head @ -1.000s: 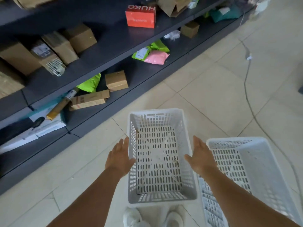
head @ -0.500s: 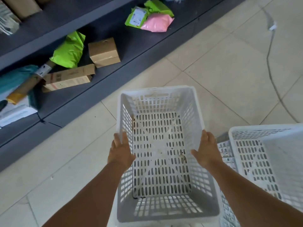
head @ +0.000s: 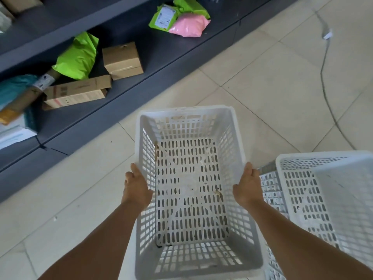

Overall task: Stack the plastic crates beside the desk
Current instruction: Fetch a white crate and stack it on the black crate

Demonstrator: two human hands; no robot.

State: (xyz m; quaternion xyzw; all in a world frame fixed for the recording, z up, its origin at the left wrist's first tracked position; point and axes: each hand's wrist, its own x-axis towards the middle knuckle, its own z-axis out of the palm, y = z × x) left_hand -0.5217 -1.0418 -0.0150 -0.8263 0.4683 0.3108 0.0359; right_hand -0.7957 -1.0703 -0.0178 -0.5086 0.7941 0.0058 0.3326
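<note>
- Tiled floor (head: 262,81): pale square tiles carrying everything in view; a thin grey cable (head: 323,77) trails across its upper right.
- Dark shelving (head: 161,53): runs diagonally along the upper left; on it lie cardboard boxes (head: 122,60), green mailers (head: 77,55) and a pink mailer (head: 188,25).
- Held crate (head: 189,190): white perforated plastic, rectangular, open side up, empty but for small brown debris and scuffs on the base. Its long axis runs away from the person, between the two forearms. Whether it is clear of the floor cannot be told from this view.
- Second crate (head: 327,199): same white slotted type, just to the right of the held crate and seemingly touching or nearly touching it. It appears to sit on or in a further crate, whose slotted wall shows below its rim. Judged the likely stacking target, it lies to the right, nearer the right arm.
- Left hand (head: 137,188): grasps the left long rim near its middle, thumb on the rim's top, fingers curled down the outer wall.
- Right hand (head: 247,186): mirrors this grasp on the right long rim, level with the left; both are closed on the crate.
</note>
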